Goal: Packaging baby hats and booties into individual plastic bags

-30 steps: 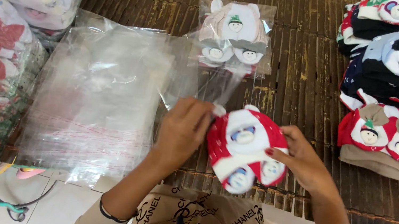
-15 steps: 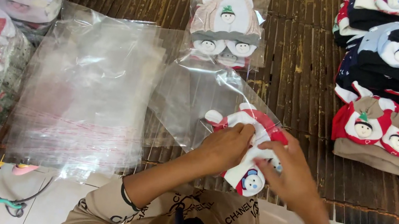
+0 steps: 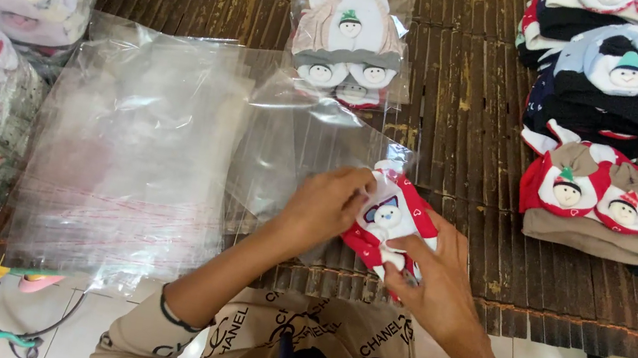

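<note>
Both hands pinch a red hat (image 3: 391,221) with a white snowman face, held at the mouth of a clear bag (image 3: 315,152) lying on the slatted table (image 3: 470,101). The left hand (image 3: 323,206) grips the hat's upper left edge with closed fingers; the right hand (image 3: 436,281) holds its lower right side. A stack of empty bags (image 3: 130,147) lies just left, a bagged hat (image 3: 349,42) lies beyond, and piled hats (image 3: 605,201) sit to the right.

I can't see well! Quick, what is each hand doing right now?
Left hand: closed on the red hat and clear bag.
Right hand: holding the red hat from below.
</note>
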